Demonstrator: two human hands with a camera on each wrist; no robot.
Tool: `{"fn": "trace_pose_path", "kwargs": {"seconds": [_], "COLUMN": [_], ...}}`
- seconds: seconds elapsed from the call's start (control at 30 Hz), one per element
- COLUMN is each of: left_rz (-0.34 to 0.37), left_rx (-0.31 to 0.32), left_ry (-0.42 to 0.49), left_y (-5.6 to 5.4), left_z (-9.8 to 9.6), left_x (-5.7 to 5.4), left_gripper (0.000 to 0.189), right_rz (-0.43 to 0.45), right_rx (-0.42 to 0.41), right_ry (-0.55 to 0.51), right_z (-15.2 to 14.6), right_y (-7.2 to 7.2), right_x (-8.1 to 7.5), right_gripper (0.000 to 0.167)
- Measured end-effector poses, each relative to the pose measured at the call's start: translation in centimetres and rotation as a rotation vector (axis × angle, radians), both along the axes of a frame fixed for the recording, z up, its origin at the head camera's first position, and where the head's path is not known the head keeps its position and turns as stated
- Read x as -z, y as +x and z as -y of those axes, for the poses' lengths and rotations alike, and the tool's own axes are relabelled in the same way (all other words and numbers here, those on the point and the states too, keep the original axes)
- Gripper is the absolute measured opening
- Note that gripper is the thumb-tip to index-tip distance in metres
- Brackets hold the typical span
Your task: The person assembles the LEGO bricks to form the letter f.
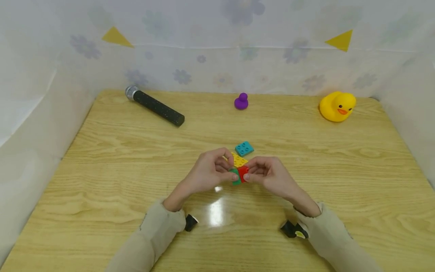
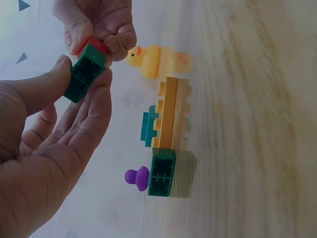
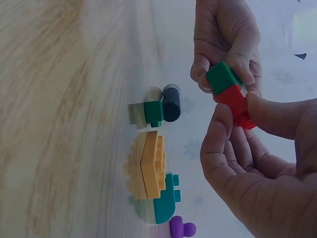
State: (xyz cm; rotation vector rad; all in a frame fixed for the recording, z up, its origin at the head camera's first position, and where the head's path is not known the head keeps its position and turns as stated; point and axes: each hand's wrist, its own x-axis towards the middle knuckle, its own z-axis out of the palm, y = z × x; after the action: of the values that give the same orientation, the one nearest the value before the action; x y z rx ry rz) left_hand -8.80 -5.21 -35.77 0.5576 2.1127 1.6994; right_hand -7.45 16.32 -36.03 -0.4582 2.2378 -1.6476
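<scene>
Above the table, my left hand (image 1: 209,170) pinches a green toy brick (image 2: 88,69) between thumb and fingers. My right hand (image 1: 273,176) pinches a red toy brick (image 3: 233,100), which sits end to end against the green one. The green brick's hollow underside faces the left wrist camera. Just beyond the hands lies a studded yellow brick (image 1: 239,159), and behind it a teal brick (image 1: 244,148) with several studs. A second green brick (image 2: 161,173) rests on the table beside the yellow one in the left wrist view; from the head it is hidden behind my left hand.
Along the back of the wooden table (image 1: 102,158) are a black microphone (image 1: 158,107) at left, a small purple duck (image 1: 241,102) mid-way and a larger yellow duck (image 1: 337,107) at right. A flowered white curtain (image 1: 217,56) hangs behind them.
</scene>
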Motion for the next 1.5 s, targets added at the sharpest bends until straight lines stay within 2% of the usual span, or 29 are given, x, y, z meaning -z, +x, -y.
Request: {"fn": "trace_pose_path", "kwargs": {"seconds": [0.13, 0.27, 0.5, 0.7, 0.87, 1.0, 1.13, 1.33, 1.5], "left_rz": [-0.011, -0.026, -0.094, -0.155, -0.205, -0.244, -0.26, -0.278, -0.297], "left_rx": [-0.002, 0.01, 0.093, 0.167, 0.174, 0.207, 0.233, 0.232, 0.24], "left_ry": [0.005, -0.027, -0.134, -0.218, -0.296, -0.364, -0.41, -0.518, -0.574], "left_y": [0.0, 0.0, -0.2, -0.1, -0.2, -0.3, -0.3, -0.3, -0.2], "left_z": [-0.1, -0.1, 0.1, 0.3, 0.3, 0.3, 0.2, 0.2, 0.3], "left_x": [0.1, 0.2, 0.1, 0.2, 0.6, 1.0, 1.2, 1.3, 1.3], "left_gripper": [0.028, 0.028, 0.029, 0.028, 0.022, 0.016, 0.014, 0.015, 0.017], "right_rz": [-0.021, -0.036, -0.106, -0.157, -0.181, -0.185, -0.188, -0.177, -0.19], "right_rx": [0.004, 0.011, -0.027, -0.054, -0.065, -0.073, -0.081, -0.102, -0.121], "right_ry": [-0.01, 0.0, 0.032, 0.101, 0.134, 0.168, 0.181, 0.194, 0.22], "right_z": [0.0, 0.1, 0.3, 0.5, 0.5, 0.4, 0.6, 0.8, 0.8], "right_y": [0.0, 0.1, 0.1, 0.2, 0.2, 0.1, 0.1, 0.2, 0.3], "right_x": [0.1, 0.3, 0.2, 0.4, 0.9, 1.4, 1.5, 1.7, 1.9], "right_gripper": [0.012, 0.014, 0.014, 0.013, 0.014, 0.013, 0.014, 0.017, 0.018]}}
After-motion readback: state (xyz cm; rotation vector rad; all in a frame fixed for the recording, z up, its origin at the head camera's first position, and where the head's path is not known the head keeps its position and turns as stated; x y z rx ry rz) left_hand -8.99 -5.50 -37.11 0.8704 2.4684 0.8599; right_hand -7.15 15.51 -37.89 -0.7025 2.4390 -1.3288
